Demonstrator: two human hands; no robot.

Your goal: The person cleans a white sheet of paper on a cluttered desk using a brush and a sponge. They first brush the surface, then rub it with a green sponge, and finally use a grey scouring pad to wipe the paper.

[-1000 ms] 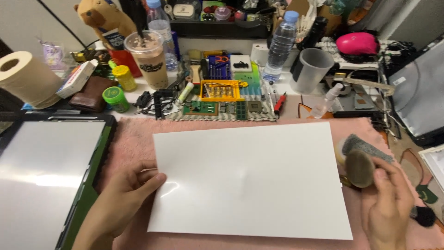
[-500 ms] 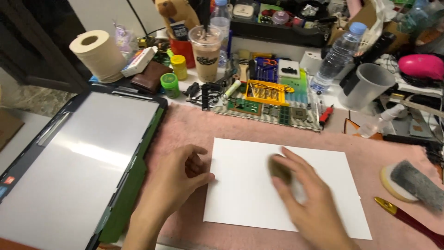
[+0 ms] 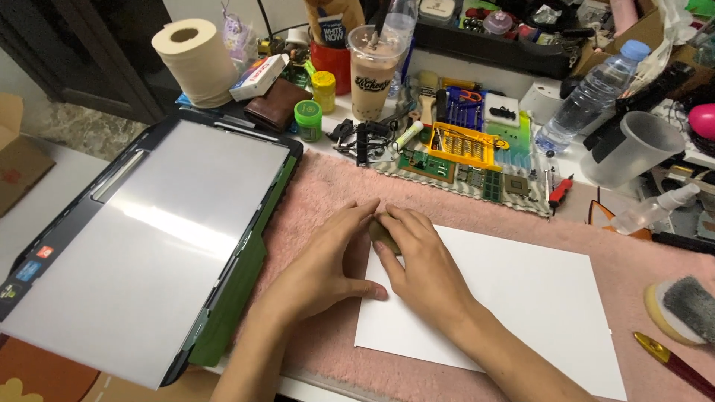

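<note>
A white sheet lies on a pink fluffy mat. My right hand rests on the sheet's near-left corner and grips a small round olive-brown object between thumb and fingers. My left hand lies flat on the mat beside it, fingertips touching the sheet's left edge and the brown object. Most of the brown object is hidden by my fingers.
A large tablet with a blank pale screen in a green case lies to the left. Behind the mat: circuit boards, a yellow tool case, an iced drink cup, a water bottle, a clear measuring cup, a tissue roll. A brush pad lies right.
My view has swung left and down. My right hand carried the brown object from the sheet's right side across to its left corner, where both hands now meet.
</note>
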